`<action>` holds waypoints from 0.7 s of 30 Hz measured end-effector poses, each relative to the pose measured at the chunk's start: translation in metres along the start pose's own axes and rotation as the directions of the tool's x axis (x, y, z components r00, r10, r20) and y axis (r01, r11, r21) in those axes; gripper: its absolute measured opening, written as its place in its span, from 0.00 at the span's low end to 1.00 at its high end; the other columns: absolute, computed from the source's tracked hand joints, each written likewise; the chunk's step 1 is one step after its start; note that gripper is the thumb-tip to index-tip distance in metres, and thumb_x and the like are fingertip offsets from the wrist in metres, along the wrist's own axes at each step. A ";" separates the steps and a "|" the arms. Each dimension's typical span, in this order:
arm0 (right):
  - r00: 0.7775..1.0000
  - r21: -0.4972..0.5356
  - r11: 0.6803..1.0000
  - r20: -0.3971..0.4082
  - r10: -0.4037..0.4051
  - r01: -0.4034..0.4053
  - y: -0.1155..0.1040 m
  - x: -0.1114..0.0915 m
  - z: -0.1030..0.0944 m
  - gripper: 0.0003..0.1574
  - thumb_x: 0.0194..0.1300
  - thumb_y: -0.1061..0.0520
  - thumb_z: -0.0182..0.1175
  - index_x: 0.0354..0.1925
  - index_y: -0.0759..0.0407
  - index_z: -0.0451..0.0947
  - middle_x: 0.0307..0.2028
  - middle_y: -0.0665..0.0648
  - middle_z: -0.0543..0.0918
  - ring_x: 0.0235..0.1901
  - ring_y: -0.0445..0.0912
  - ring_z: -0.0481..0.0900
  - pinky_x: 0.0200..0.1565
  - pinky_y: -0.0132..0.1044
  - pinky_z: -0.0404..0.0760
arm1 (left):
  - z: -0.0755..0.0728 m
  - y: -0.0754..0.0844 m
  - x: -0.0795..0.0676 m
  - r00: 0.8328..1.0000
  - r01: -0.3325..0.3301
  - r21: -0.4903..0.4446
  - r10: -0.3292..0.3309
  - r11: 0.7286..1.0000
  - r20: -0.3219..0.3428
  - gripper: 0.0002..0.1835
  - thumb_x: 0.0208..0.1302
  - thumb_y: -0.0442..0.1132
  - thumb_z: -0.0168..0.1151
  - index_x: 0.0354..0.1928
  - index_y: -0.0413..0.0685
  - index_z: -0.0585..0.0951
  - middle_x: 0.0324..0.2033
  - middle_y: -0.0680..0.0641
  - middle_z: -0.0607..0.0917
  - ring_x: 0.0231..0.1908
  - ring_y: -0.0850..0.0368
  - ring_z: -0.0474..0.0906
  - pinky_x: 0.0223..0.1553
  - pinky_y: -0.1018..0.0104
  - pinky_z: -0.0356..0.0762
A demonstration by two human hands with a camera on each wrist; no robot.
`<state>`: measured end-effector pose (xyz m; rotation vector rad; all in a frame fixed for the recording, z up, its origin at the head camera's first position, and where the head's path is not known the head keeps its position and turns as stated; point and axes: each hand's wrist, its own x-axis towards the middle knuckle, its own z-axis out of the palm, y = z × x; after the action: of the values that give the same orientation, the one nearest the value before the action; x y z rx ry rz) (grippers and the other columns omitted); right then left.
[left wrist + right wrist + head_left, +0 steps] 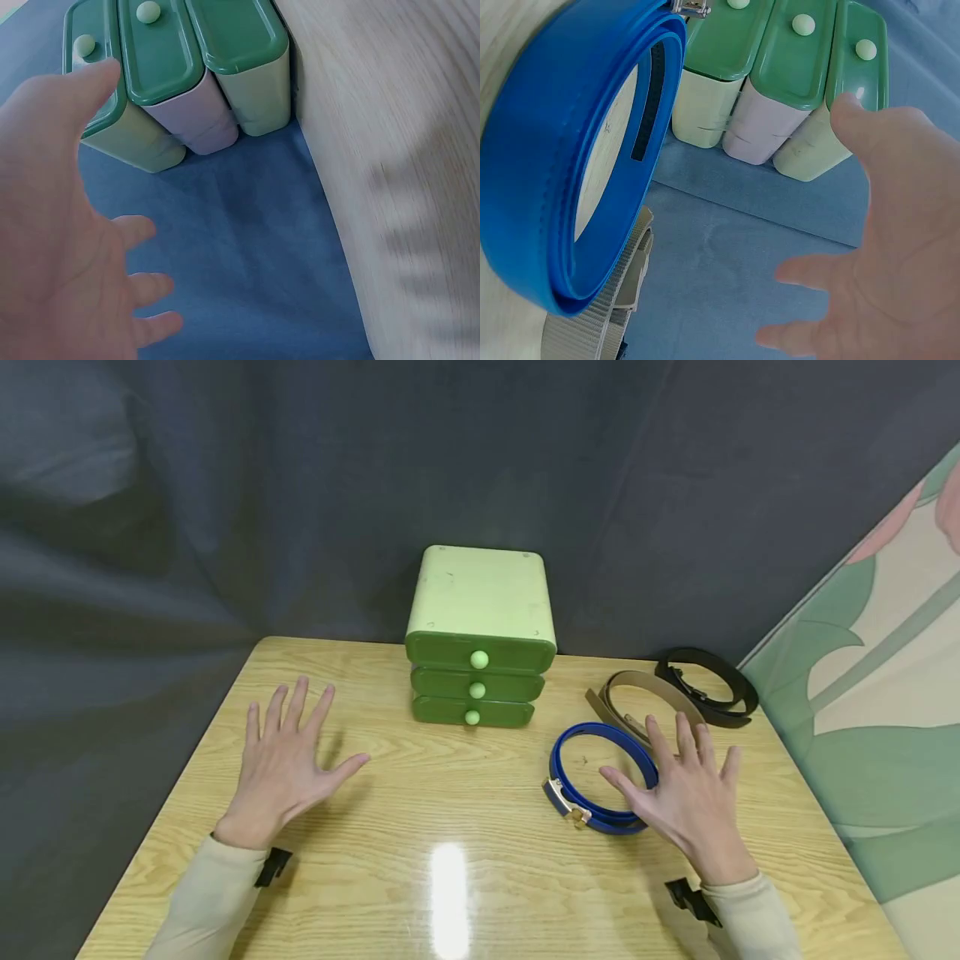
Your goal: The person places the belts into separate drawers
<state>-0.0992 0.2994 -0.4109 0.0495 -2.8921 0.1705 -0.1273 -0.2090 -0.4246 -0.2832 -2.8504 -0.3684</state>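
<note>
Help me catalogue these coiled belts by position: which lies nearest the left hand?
The blue belt; the tan belt and the black belt both lie farther back and to the right.

The tabletop (pixel 375 893) has a glossy, light wood-grain surface. A green three-drawer unit (pixel 481 635) stands at the middle of the far edge. A coiled black belt (pixel 726 717) lies at the far right corner. Beside it lies a coiled tan belt (pixel 673 695); a coiled blue belt (pixel 611 822) lies farther from the far edge.
</note>
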 end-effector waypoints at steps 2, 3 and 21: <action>1.000 -0.001 1.000 -0.018 -0.006 0.006 -0.001 0.000 0.000 0.65 0.62 0.15 0.60 0.79 0.56 0.66 0.77 0.79 0.63 0.75 0.79 0.58 0.67 0.86 0.45 | 0.001 0.000 0.001 1.000 -0.009 0.000 0.009 1.000 -0.027 0.57 0.61 0.75 0.64 0.84 0.51 0.60 0.83 0.32 0.56 0.80 0.26 0.50 0.76 0.22 0.43; 1.000 0.003 1.000 -0.029 -0.011 0.011 -0.001 0.000 0.001 0.64 0.62 0.16 0.61 0.79 0.56 0.67 0.76 0.79 0.64 0.74 0.79 0.58 0.67 0.86 0.47 | 0.002 0.000 0.001 0.999 -0.015 0.002 0.015 1.000 -0.042 0.57 0.60 0.75 0.64 0.84 0.51 0.61 0.83 0.32 0.57 0.80 0.27 0.51 0.75 0.22 0.44; 0.965 0.213 0.964 -0.240 -0.106 0.159 -0.013 0.003 0.009 0.47 0.57 0.38 0.78 0.66 0.63 0.81 0.66 0.75 0.79 0.61 0.75 0.78 0.57 0.75 0.75 | 0.010 0.004 0.007 0.993 -0.035 -0.087 0.026 0.996 -0.112 0.51 0.65 0.66 0.67 0.81 0.45 0.64 0.79 0.29 0.62 0.75 0.25 0.61 0.69 0.24 0.63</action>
<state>-0.1036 0.2856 -0.4170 0.2497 -2.6170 0.4562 -0.1353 -0.2010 -0.4315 -0.3129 -2.7227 -0.4896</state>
